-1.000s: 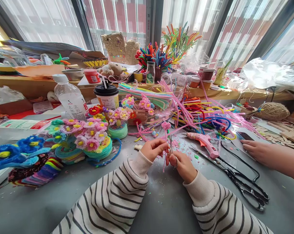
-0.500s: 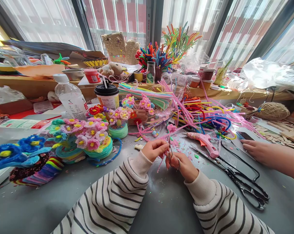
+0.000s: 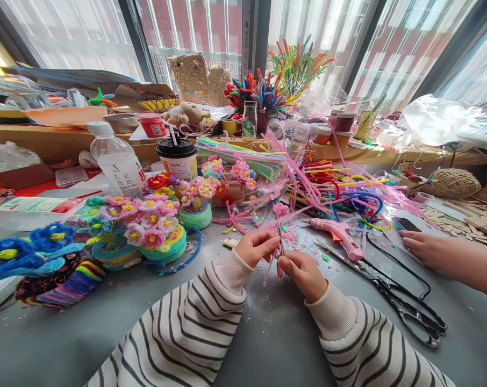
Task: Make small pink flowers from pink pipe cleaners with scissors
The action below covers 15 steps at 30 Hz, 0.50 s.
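In front of me my left hand (image 3: 258,248) is closed in a pinch on a pink pipe cleaner (image 3: 268,270), whose thin end hangs below the fingers. My right hand (image 3: 303,271) is closed around the handles of a small pair of scissors (image 3: 281,242), blades pointing up beside the left fingertips. Whether the blades touch the pipe cleaner I cannot tell. Just beyond the hands lies a pink fluffy flower (image 3: 281,209) among pink scraps on the grey table (image 3: 263,344).
Pipe-cleaner flowers in pots (image 3: 163,250) stand left. A pink glue gun (image 3: 340,236) and large black-handled scissors (image 3: 413,306) lie right, near another person's hand (image 3: 427,247) by a phone (image 3: 405,223). Behind are a drink cup (image 3: 179,161), a plastic bottle (image 3: 116,164) and pipe-cleaner bundles (image 3: 243,156).
My right hand has shifted slightly, and its fingers have drawn closer together on the small scissors. My left hand keeps its pinch in nearly the same place.
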Tool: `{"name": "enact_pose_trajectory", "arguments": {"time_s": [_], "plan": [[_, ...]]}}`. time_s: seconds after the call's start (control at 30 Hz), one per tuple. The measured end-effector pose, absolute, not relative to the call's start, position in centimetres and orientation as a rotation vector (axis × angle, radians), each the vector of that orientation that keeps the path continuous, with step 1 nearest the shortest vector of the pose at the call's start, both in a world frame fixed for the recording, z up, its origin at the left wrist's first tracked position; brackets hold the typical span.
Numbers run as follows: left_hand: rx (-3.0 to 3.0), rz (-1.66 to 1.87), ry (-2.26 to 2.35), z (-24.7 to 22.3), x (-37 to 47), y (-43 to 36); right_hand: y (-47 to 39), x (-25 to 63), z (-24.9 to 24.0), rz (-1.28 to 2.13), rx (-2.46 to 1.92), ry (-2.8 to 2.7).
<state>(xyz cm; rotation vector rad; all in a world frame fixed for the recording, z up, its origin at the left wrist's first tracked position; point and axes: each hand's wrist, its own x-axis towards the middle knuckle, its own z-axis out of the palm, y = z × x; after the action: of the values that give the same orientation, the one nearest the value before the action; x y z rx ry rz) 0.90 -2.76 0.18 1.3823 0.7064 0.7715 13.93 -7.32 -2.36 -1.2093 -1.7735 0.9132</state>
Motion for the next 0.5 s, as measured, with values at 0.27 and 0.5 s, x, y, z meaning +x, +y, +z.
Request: {"name": "enact_pose_trajectory", "arguments": {"time_s": [0.27, 0.5], "plan": [[1.354, 0.799, 0.714, 0.24, 1.22, -2.65, -7.49, 13.73, -2.31, 0.839, -1.280, -1.758], [1.355, 0.796, 0.705, 0.36, 1.12, -2.92, -7.36, 13.81, -2.85, 0.939, -1.184, -1.754]]}}
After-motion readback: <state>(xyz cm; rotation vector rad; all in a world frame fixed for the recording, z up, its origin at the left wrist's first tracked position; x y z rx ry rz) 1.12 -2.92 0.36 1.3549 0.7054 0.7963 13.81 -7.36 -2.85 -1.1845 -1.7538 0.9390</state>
